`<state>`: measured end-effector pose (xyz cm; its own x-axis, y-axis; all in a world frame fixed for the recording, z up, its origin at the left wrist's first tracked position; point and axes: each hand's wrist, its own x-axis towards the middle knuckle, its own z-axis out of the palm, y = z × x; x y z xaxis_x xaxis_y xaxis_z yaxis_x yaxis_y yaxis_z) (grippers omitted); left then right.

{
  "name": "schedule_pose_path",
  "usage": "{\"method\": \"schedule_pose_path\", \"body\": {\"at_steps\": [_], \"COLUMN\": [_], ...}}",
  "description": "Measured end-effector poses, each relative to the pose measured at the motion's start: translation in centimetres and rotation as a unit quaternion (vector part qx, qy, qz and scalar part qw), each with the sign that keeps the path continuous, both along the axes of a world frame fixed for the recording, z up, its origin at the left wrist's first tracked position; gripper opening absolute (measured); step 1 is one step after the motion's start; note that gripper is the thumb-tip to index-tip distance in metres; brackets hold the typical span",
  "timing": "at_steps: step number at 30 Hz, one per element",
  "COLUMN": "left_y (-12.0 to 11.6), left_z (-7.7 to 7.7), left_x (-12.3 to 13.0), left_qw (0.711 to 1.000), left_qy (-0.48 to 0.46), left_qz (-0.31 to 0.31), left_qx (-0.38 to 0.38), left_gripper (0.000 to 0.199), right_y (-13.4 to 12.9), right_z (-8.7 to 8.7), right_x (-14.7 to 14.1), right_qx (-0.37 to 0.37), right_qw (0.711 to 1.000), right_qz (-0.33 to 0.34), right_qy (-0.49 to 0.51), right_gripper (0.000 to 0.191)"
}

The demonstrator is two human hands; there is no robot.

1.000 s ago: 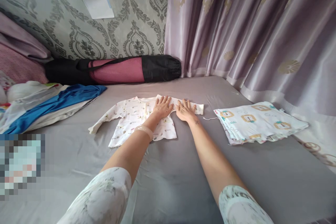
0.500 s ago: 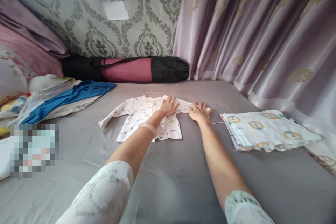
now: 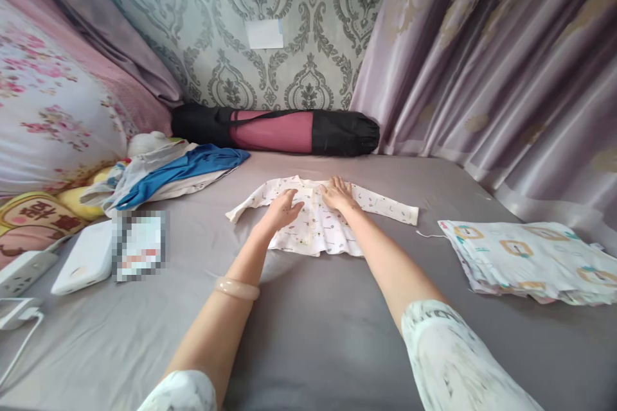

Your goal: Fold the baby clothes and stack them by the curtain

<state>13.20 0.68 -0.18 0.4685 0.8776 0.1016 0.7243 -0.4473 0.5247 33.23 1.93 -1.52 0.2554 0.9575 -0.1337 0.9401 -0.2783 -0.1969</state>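
Note:
A small white baby shirt (image 3: 311, 221) with a tiny print lies spread on the grey bed sheet, its sleeves stretched out to both sides. My right hand (image 3: 339, 194) rests flat on its upper right part, fingers spread. Over the left part of the shirt is my left hand (image 3: 283, 210), thumb apart from the fingers, holding nothing; I cannot tell whether it touches the cloth. A pale bangle (image 3: 237, 289) circles my left wrist. The right sleeve lies bare of hands.
Folded printed cloths (image 3: 535, 257) lie in a stack at the right. On the left are a blue garment (image 3: 178, 170), a white box-like device (image 3: 84, 257), a power strip (image 3: 26, 271) and a blurred packet (image 3: 141, 247). A black-and-pink rolled bag (image 3: 274, 131) lies along the wall.
My right hand has moved left from the right sleeve onto the shirt's body. The left hand has shifted to the shirt's left part. The view has turned left.

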Motion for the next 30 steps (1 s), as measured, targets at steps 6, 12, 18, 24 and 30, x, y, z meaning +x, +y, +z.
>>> {"method": "schedule_pose_path", "body": {"at_steps": [6,12,18,24,30], "left_y": [0.0,1.4,3.1,3.7,3.8], "left_z": [0.3,0.9,0.9,0.2,-0.2], "left_x": [-1.9,-3.1,-6.3,-9.3,-10.3], "left_qw": [0.996,0.984,0.950,0.922,0.923], "left_qy": [-0.056,-0.134,-0.236,-0.200,-0.143], "left_qz": [0.053,0.117,0.205,0.331,0.357], "left_qx": [-0.036,-0.012,0.021,0.018,-0.026], "left_gripper": [0.043,0.038,0.032,0.029,0.029], "right_y": [1.0,1.0,1.4,1.5,3.5], "right_z": [-2.0,-2.5,-1.4,-0.9,-1.6], "right_x": [-0.3,0.0,-0.4,-6.6,-10.8], "right_qx": [0.043,0.052,0.040,0.074,0.034], "right_qw": [0.998,0.998,0.998,0.989,0.988], "right_qz": [-0.038,-0.031,-0.035,0.122,0.147], "right_qy": [-0.022,-0.030,-0.024,-0.036,-0.002], "right_gripper": [0.070,0.071,0.069,0.065,0.066]}}
